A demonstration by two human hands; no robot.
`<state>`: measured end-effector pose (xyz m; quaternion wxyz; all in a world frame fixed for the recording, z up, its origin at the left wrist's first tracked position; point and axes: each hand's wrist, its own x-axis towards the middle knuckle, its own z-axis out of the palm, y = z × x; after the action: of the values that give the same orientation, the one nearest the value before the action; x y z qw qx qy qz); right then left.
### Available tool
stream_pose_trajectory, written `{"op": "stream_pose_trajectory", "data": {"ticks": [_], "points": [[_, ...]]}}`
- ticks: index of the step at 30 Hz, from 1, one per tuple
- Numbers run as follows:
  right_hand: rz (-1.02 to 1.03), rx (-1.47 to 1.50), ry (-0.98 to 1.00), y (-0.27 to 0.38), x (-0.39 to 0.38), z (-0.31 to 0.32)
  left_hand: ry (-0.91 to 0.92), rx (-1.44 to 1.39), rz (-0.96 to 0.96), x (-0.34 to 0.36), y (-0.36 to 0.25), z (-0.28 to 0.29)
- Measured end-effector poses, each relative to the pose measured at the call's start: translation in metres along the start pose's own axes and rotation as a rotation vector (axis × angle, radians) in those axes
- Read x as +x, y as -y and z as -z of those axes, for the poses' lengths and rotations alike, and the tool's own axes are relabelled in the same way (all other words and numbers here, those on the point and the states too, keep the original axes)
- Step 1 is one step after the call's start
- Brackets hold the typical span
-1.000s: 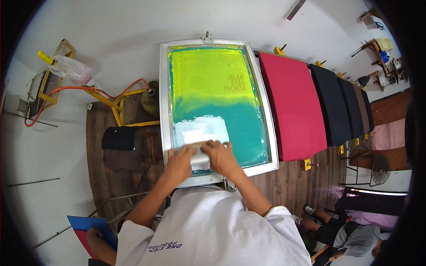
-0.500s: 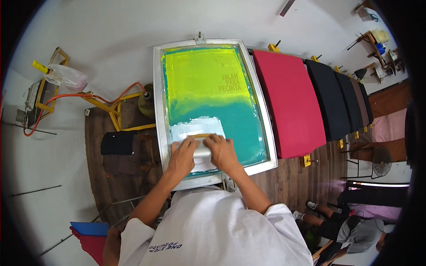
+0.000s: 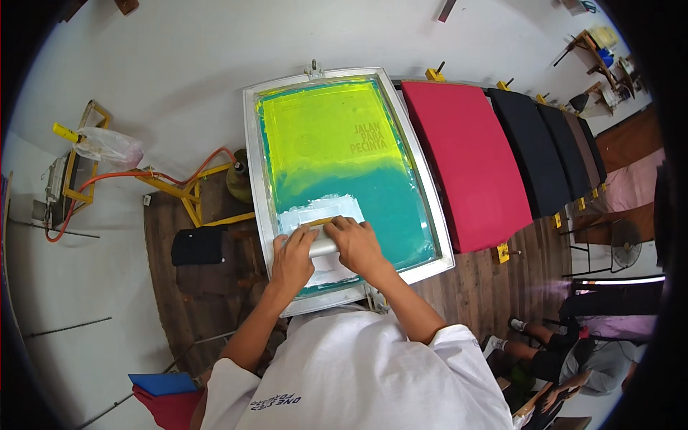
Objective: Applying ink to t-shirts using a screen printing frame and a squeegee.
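A metal-framed printing screen (image 3: 252,172) lies flat before me, its mesh yellow-green at the far half and teal at the near half. A patch of white ink (image 3: 322,210) spreads across the near part. My left hand (image 3: 292,259) and my right hand (image 3: 356,244) both grip a squeegee (image 3: 322,247) with a pale handle, held crosswise on the mesh at the near edge of the white ink. My forearms reach in from below, over my white shirt.
A red padded board (image 3: 466,165) lies right of the screen, followed by several dark boards (image 3: 530,150). A yellow metal stand with an orange hose (image 3: 179,186) and a black cloth (image 3: 197,245) sit left. Another person sits at lower right (image 3: 566,358).
Both hands and the squeegee have stayed at the near end of the screen. My head has shifted, so the screen sits slightly lower and more to the left in view.
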<state>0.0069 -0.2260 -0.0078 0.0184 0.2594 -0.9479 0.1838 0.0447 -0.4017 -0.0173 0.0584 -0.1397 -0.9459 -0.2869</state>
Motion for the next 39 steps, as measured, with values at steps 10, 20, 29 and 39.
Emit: {"op": "stream_pose_trajectory", "data": {"ticks": [10,20,29,39], "points": [[-0.048,0.071,0.279,0.023,-0.092,-0.007,0.301,-0.001,0.032,-0.083,-0.032,-0.004],[-0.036,0.042,0.030,-0.001,-0.019,-0.015,0.089,0.013,0.031,-0.015,0.004,-0.014],[-0.027,0.104,0.274,0.021,-0.084,0.003,0.313,-0.012,0.077,-0.074,-0.042,0.008],[-0.085,0.077,0.336,-0.017,0.060,0.015,0.189,-0.085,0.187,0.053,0.021,0.016]]}}
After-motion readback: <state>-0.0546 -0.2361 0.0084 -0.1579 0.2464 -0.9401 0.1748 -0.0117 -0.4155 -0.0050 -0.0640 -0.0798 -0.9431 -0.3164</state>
